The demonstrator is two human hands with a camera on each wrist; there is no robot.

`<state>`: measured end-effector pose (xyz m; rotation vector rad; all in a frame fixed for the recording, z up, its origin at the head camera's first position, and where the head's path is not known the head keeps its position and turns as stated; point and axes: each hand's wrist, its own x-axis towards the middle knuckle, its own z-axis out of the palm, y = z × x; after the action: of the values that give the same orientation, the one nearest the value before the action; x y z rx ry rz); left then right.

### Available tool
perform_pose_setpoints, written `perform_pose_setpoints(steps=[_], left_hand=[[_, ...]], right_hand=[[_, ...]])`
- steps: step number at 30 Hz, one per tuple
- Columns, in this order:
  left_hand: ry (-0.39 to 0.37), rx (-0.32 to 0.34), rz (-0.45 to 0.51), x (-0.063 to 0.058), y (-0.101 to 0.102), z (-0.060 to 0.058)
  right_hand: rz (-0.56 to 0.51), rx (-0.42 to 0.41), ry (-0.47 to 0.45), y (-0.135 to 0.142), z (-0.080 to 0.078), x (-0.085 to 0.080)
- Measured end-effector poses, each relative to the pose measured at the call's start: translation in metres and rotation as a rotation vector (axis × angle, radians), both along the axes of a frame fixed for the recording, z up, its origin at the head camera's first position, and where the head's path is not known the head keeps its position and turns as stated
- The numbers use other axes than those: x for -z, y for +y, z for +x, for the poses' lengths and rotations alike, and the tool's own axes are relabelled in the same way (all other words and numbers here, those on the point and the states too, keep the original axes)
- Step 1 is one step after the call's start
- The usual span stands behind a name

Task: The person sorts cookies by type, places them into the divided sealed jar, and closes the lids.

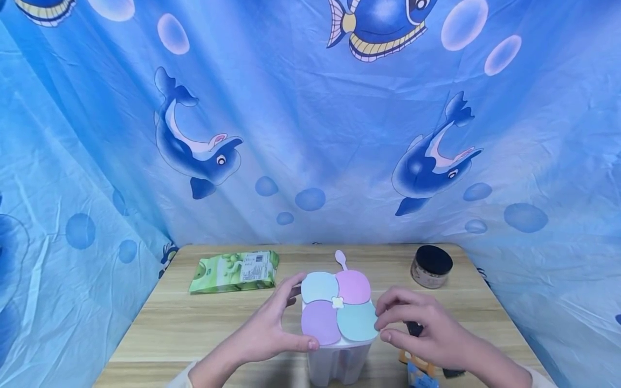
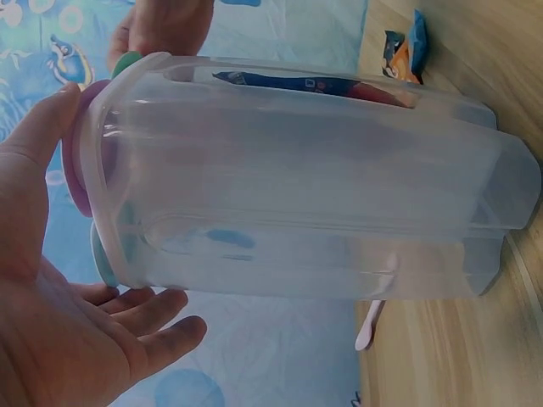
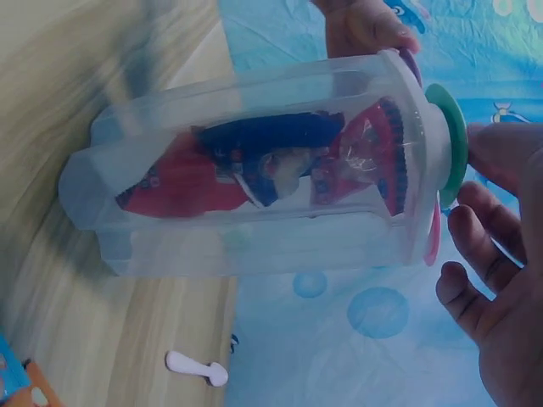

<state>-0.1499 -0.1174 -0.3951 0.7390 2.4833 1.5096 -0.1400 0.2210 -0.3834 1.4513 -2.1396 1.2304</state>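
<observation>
A tall translucent container (image 1: 336, 364) stands upright on the table. Its lid has four petal flaps: light blue, pink, purple (image 1: 320, 323) and green (image 1: 358, 322), round a small pale flower knob (image 1: 337, 303). My left hand (image 1: 269, 330) holds the container's top, thumb at the purple flap and fingers round the far side. At the green flap's outer edge, my right hand (image 1: 424, 326) pinches with thumb and fingertips. In the right wrist view, red and blue snack packets (image 3: 182, 182) lie in one compartment, while the neighbouring compartment walls look see-through.
A green snack bag (image 1: 235, 271) lies at the back left. Behind the container is a small pinkish-white spoon (image 1: 341, 260). A black-lidded jar (image 1: 432, 265) stands at the back right. Orange and blue packets (image 1: 421, 376) lie partly hidden under the right arm.
</observation>
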Motion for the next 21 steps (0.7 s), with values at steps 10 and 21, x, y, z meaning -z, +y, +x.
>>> perform_pose_setpoints(steps=[10,21], left_hand=[[-0.02,-0.012,-0.018,-0.001,0.001,0.0],[-0.025,-0.005,0.011,0.0,0.001,0.0]], right_hand=[[0.038,0.135,-0.557,-0.003,-0.015,0.003],[0.044,0.053,-0.738,-0.004,-0.023,0.004]])
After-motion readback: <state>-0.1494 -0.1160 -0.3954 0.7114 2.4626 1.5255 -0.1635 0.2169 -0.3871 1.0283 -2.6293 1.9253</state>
